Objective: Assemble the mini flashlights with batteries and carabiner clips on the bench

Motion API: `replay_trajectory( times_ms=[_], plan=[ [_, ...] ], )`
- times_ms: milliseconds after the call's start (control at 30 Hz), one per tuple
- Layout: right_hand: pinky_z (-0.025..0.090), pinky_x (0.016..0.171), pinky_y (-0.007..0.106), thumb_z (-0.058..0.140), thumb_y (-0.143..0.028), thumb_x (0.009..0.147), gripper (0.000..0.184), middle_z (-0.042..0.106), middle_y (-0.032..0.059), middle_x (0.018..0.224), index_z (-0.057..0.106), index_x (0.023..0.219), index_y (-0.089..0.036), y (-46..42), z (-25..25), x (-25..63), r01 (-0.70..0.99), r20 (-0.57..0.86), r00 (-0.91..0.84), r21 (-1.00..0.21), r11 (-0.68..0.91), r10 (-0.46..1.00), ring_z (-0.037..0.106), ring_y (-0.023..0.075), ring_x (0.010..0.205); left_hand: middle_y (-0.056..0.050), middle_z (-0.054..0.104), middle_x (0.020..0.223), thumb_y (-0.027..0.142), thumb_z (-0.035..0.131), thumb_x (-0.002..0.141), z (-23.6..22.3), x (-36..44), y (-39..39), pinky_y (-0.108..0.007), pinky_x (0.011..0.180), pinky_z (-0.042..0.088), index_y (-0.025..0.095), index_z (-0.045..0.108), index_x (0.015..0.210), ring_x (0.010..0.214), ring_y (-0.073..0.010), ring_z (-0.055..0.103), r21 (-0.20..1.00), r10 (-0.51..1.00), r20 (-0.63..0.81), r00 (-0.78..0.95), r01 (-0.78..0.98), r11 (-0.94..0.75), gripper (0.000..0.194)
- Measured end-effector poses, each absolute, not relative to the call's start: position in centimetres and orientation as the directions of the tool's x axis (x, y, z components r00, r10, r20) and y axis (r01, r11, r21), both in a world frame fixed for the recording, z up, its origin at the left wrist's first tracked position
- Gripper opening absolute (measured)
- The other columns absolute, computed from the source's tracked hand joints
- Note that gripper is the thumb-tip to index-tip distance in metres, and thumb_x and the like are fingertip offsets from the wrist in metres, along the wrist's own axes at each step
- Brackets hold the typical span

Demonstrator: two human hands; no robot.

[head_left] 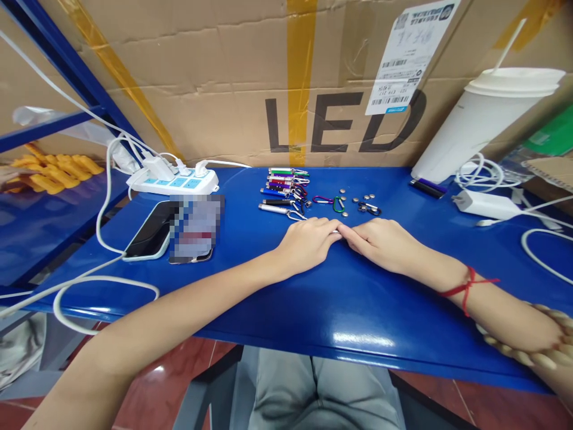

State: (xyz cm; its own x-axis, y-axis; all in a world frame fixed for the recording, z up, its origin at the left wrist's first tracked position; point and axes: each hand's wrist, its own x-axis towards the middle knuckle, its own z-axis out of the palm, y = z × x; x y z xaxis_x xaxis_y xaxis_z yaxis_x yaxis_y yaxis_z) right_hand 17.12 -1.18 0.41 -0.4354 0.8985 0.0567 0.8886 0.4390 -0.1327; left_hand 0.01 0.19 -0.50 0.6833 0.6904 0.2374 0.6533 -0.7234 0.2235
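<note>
My left hand (pixel 308 243) and my right hand (pixel 379 242) meet over the blue tabletop, fingers closed. Between their fingertips a sliver of a small silver piece (pixel 335 232) shows; the fingers hide most of it. Just beyond my left hand lie several mini keychain flashlights (pixel 280 203) in a column, in silver, black, blue, red and green, with carabiner clips at their right ends. Behind my right hand rest a purple carabiner (pixel 323 200), a green carabiner (pixel 339 205) and a black carabiner (pixel 372 209). Several small round silver pieces (pixel 356 200) are scattered around these clips.
Two phones (pixel 150 230) and a white power strip (pixel 174 181) lie at left among white cables. On the right stand a large white cup (pixel 487 119) with a straw and a white charger (pixel 487 204). A cardboard box (pixel 215 77) marked LED backs the blue table (pixel 286 304).
</note>
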Motion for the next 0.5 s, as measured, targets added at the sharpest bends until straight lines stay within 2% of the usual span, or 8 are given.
replay_trajectory(
  times_ms=[333,500],
  plan=[
    [0.03,0.049,0.026,0.007,-0.049,0.091,0.072,0.063,0.0069,0.059,0.059,0.053,-0.018,-1.33,0.56,16.95,0.903,0.021,-0.418,-0.102,0.418,0.908,0.055,0.0149,0.052,-0.003,0.063,0.095,0.027,0.033,0.093,-0.67,-0.01,0.23,-0.029,0.078,0.046,0.016,0.055,0.1,0.09,-0.0175,0.058,0.218,0.679,0.241,0.693,0.643,-0.734,0.025],
    [0.027,0.049,0.024,0.009,-0.046,0.092,0.071,0.061,0.0061,0.056,0.061,0.054,-0.016,-1.47,0.91,16.88,0.895,0.014,-0.441,-0.069,0.441,0.898,0.053,0.0128,0.05,-0.003,0.064,0.095,0.026,0.033,0.093,-0.67,-0.03,0.22,-0.029,0.079,0.046,0.016,0.055,0.099,0.09,-0.0175,0.058,0.222,0.676,0.247,0.694,0.639,-0.737,0.025]
  ],
)
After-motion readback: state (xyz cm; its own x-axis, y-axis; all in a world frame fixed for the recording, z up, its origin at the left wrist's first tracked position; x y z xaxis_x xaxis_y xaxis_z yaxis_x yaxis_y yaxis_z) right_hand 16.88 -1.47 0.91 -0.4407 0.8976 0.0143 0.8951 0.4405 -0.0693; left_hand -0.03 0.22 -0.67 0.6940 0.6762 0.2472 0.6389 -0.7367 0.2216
